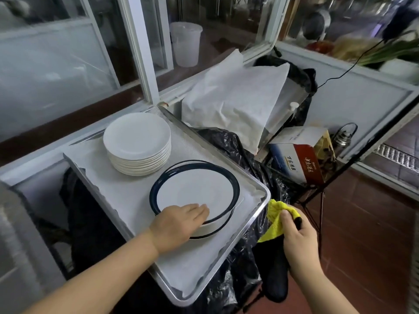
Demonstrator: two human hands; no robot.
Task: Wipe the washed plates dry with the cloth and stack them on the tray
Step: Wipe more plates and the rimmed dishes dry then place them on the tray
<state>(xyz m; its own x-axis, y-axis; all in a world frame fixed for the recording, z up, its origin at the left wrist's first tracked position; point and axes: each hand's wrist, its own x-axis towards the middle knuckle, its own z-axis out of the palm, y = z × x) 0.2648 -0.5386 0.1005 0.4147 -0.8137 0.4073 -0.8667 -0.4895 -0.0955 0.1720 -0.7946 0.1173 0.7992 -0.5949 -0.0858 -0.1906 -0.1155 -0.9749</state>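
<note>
Dark-rimmed plates (195, 191) sit stacked at the near right of the metal tray (254, 220), beside a taller stack of plain white plates (137, 143) further back. Likely ceramic — stiff, smooth, breakable, slippery if damp; best taken by the rim with a thumb over the edge. Left hand (179, 223) reaches in from the lower left, palm down, fingers (199, 210) straight and flat on the top plate's near edge — pressing, not gripping. Right hand (299, 241) hangs off the tray's right corner, fingers curled round the bunched yellow and dark cloth (275, 219), soft and limp.
</note>
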